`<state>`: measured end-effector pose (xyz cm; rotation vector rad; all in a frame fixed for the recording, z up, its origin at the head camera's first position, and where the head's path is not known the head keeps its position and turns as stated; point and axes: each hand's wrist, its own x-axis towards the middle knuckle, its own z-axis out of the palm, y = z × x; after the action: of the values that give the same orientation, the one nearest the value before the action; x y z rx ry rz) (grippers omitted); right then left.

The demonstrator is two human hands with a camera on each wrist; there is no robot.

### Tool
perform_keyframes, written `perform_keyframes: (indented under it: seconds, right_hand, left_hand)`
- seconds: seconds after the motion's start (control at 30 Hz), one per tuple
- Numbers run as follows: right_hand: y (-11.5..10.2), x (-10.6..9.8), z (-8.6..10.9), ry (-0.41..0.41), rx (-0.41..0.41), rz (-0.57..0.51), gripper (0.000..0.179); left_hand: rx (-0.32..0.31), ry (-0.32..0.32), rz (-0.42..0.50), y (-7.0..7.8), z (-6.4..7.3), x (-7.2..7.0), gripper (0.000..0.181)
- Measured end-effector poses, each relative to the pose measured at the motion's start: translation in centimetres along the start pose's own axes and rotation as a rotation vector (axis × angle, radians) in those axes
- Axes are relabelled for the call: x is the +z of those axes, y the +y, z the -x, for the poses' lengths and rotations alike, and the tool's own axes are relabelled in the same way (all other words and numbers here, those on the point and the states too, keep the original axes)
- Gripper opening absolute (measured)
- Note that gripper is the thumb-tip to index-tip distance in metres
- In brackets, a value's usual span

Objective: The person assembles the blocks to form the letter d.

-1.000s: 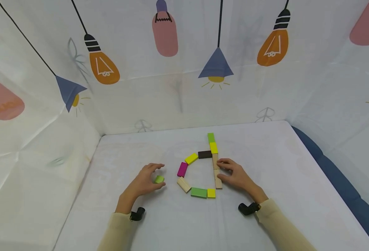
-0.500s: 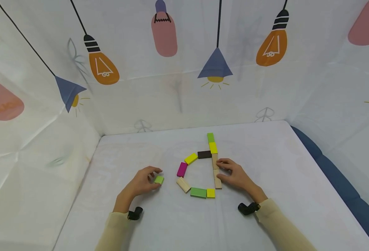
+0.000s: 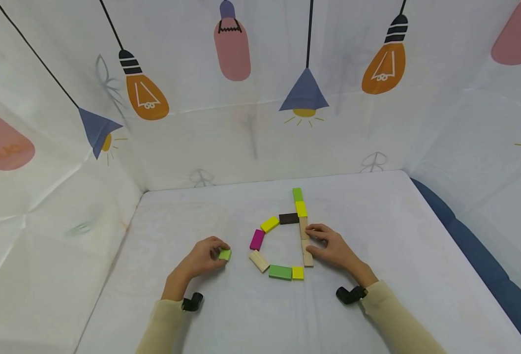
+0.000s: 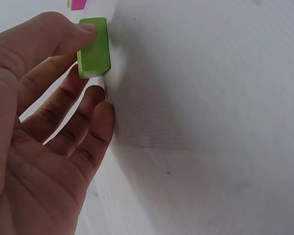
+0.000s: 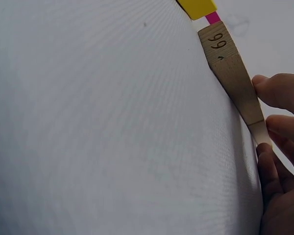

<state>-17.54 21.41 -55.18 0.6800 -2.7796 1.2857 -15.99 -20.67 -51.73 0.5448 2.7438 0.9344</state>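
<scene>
My left hand (image 3: 204,256) pinches a small light green block (image 4: 95,56) between thumb and fingers, low over the white table to the left of the arrangement. Its other fingers curl loosely near the cloth in the left wrist view. On the right side, my right hand (image 3: 333,247) rests its thumb and fingertips against two plain wooden blocks (image 3: 307,256) laid end to end. The number 66 is marked on the near end of one wooden block (image 5: 218,41) in the right wrist view.
The blocks lie in a loop with a tall right side. It includes a dark brown block (image 3: 289,218), a magenta block (image 3: 257,239), a pale wooden block (image 3: 259,261) and a green block (image 3: 280,272). Patterned white sheets (image 3: 260,137) stand behind the table (image 3: 242,314).
My left hand's thumb and fingers have closed in on the light green block and now pinch it. My right hand has stayed at the wooden blocks.
</scene>
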Motion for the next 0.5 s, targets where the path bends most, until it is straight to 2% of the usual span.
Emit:
perform_keyframes:
  seconds: [0.23, 0.5]
  right_hand:
    - [0.0, 0.0, 0.0, 0.001, -0.006, -0.002, 0.049]
    - [0.3, 0.1, -0.1, 0.001, -0.006, 0.009, 0.050]
  left_hand:
    - [-0.018, 0.008, 0.014, 0.6, 0.1, 0.2, 0.028]
    - [0.065, 0.059, 0.001, 1.9, 0.3, 0.4, 0.028]
